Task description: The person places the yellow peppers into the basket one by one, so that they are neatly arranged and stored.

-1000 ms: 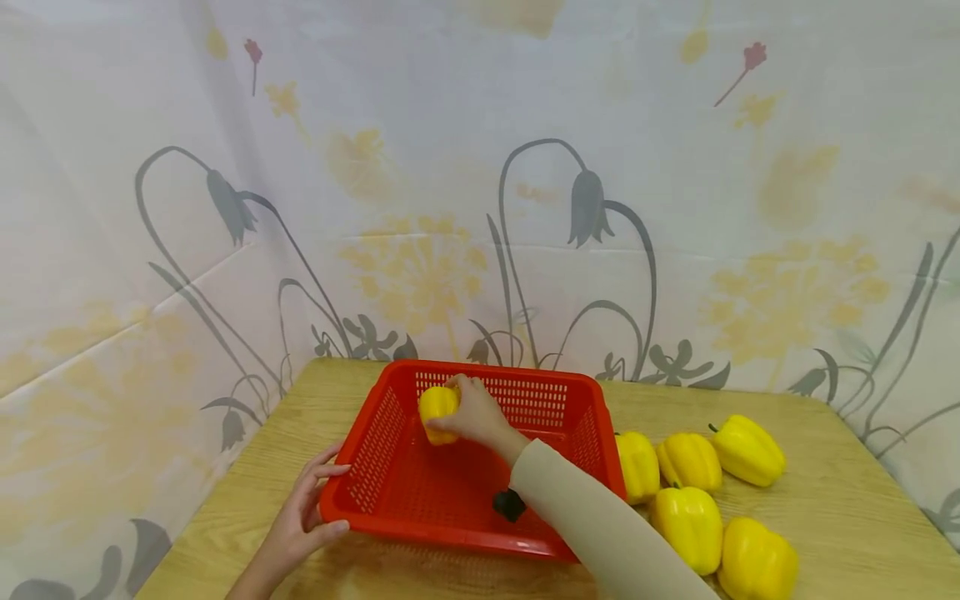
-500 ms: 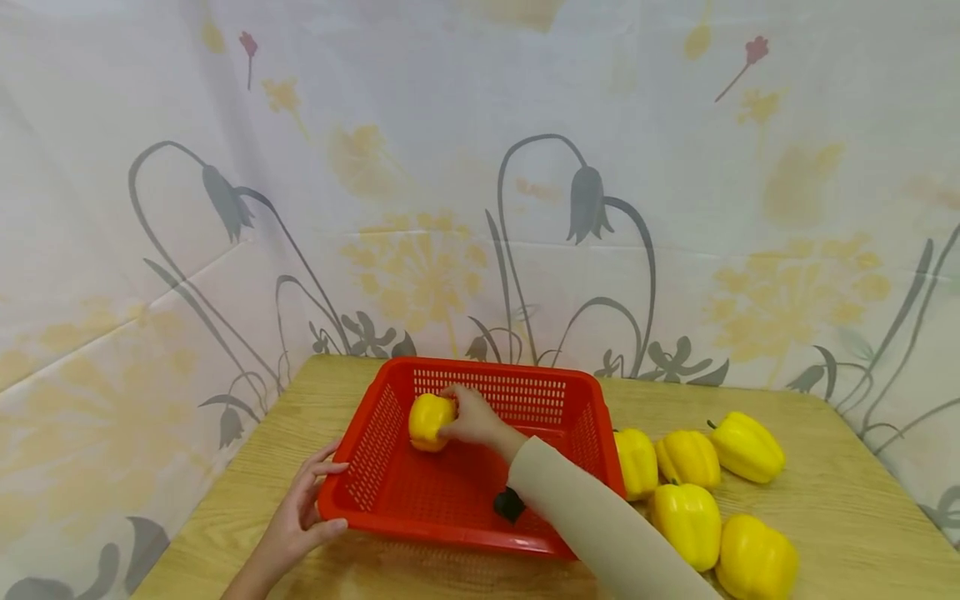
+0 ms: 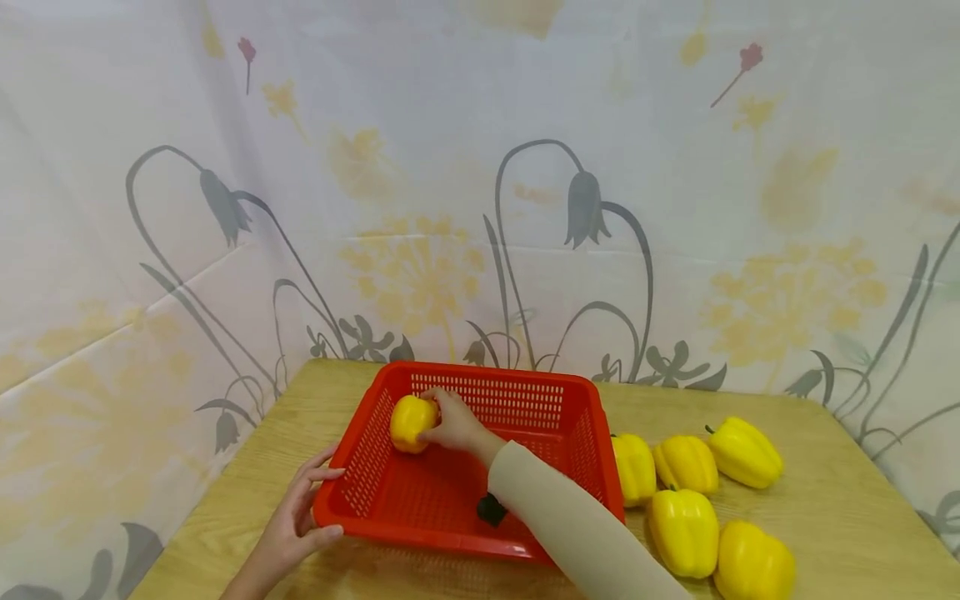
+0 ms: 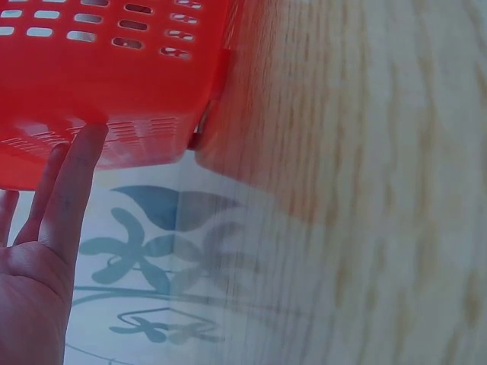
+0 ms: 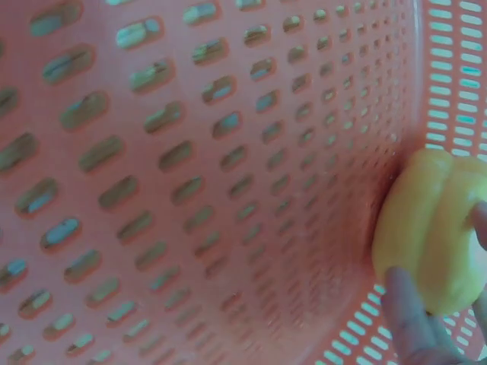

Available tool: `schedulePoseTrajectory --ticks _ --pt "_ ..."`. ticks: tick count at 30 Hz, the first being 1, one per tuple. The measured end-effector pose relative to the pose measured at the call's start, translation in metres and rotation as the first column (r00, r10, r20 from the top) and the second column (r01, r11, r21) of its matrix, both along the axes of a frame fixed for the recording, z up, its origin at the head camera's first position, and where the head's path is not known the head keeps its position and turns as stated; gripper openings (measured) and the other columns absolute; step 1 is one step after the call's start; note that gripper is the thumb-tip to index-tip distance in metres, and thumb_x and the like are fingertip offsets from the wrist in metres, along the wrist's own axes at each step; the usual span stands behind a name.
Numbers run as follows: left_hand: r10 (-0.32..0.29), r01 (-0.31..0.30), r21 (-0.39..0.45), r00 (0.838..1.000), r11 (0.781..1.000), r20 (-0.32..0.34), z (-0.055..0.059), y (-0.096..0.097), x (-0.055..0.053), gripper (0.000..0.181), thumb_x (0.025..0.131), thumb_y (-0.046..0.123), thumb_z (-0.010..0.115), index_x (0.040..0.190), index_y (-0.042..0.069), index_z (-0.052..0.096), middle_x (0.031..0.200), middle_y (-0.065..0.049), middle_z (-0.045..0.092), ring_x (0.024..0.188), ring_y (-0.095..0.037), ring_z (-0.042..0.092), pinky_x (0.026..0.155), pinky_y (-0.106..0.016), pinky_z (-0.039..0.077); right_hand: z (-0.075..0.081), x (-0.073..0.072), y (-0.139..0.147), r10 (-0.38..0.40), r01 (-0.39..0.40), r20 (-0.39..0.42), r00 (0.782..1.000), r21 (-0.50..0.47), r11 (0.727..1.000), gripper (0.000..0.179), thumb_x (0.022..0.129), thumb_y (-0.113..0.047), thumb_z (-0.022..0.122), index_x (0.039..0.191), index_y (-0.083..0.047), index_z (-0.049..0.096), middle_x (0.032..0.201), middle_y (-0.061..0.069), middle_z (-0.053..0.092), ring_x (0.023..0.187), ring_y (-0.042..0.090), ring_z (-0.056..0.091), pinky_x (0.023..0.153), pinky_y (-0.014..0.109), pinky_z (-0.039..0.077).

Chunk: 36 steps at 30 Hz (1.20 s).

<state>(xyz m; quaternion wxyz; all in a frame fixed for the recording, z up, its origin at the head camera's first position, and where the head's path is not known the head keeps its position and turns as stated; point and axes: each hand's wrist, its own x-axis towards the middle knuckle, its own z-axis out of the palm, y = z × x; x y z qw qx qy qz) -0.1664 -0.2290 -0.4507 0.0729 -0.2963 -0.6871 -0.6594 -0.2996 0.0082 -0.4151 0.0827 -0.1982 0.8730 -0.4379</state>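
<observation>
Inside the red plastic basket (image 3: 450,546), toward its left wall, my right hand (image 3: 459,429) holds a yellow bell pepper (image 3: 410,425) between thumb and fingers. The right wrist view shows the pepper (image 5: 426,228) low against the perforated basket, with fingertips (image 5: 403,304) on its skin. My left hand (image 3: 288,521) spans the basket's near left corner, thumb at the front rim and fingers at the left rim. In the left wrist view, straight fingers (image 4: 72,186) touch the basket's outer side (image 4: 152,84). A black thing (image 3: 491,510) shows beside the right sleeve.
Several yellow bell peppers (image 3: 684,533) lie loose on the wooden table (image 3: 847,508) right of the basket, the nearest close to its right wall. A patterned cloth (image 3: 450,167) hangs behind the table.
My right hand has moved left and slightly down with the bell pepper, nearer the basket's left wall. The left hand keeps its place at the corner.
</observation>
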Motion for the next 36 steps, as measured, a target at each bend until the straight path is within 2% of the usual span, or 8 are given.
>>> schedulePoseTrajectory --ticks 4,9,15,20,29,36 --pt "-0.006 0.006 0.005 1.000 1.000 0.004 0.000 0.003 -0.001 0.050 0.079 -0.020 0.055 0.125 -0.013 0.037 0.147 -0.010 0.020 0.118 -0.015 0.047 0.081 -0.032 0.052 0.004 0.001 0.005 -0.013 0.013 0.003 1.000 0.033 0.999 0.062 0.078 -0.012 0.076 0.131 -0.005 0.045 0.129 0.018 0.043 0.110 0.029 0.047 0.096 0.044 0.041" --pt "-0.016 0.016 0.007 1.000 1.000 -0.021 -0.002 0.004 -0.003 0.052 0.077 -0.022 0.054 0.125 -0.013 0.037 0.147 -0.011 0.019 0.120 -0.014 0.046 0.083 -0.030 0.051 0.018 0.005 0.009 -0.001 0.001 -0.020 1.000 0.030 1.000 0.063 0.078 -0.012 0.076 0.132 -0.003 0.045 0.129 0.016 0.047 0.113 0.029 0.047 0.097 0.042 0.041" --pt "-0.018 0.018 -0.004 1.000 1.000 -0.005 -0.001 0.001 -0.002 0.051 0.078 -0.021 0.055 0.125 -0.012 0.037 0.147 -0.010 0.018 0.119 -0.012 0.046 0.081 -0.032 0.052 0.043 0.018 0.009 0.034 -0.036 -0.041 0.999 -0.037 0.999 0.050 0.079 -0.013 0.074 0.124 -0.007 0.052 0.122 0.012 0.053 0.110 0.030 0.049 0.089 0.037 0.046" --pt "-0.011 0.011 -0.025 1.000 1.000 0.001 0.000 -0.002 -0.002 0.051 0.078 -0.020 0.056 0.124 -0.012 0.037 0.147 -0.008 0.018 0.119 -0.011 0.045 0.083 -0.031 0.051 0.058 0.031 0.011 0.040 -0.045 -0.047 0.998 -0.105 0.993 0.042 0.080 -0.014 0.073 0.118 -0.011 0.056 0.119 0.007 0.055 0.111 0.031 0.049 0.087 0.037 0.047" --pt "0.004 -0.004 -0.012 1.000 1.000 0.030 0.000 -0.002 0.000 0.050 0.079 -0.019 0.055 0.125 -0.011 0.037 0.145 -0.005 0.021 0.115 -0.010 0.049 0.079 -0.031 0.053 0.070 0.051 0.025 0.038 -0.051 -0.090 0.995 -0.151 0.987 0.037 0.080 -0.015 0.074 0.114 -0.012 0.059 0.113 0.004 0.058 0.104 0.021 0.053 0.080 0.028 0.049" --pt "0.002 -0.001 -0.007 0.999 1.000 0.045 -0.001 -0.001 -0.001 0.049 0.080 -0.019 0.055 0.124 -0.011 0.036 0.145 -0.005 0.020 0.115 -0.009 0.049 0.079 -0.032 0.052 0.078 0.067 0.040 0.033 -0.059 -0.124 0.992 -0.212 0.976 0.034 0.080 -0.012 0.074 0.110 -0.010 0.060 0.108 0.001 0.060 0.099 0.018 0.055 0.085 0.036 0.049"
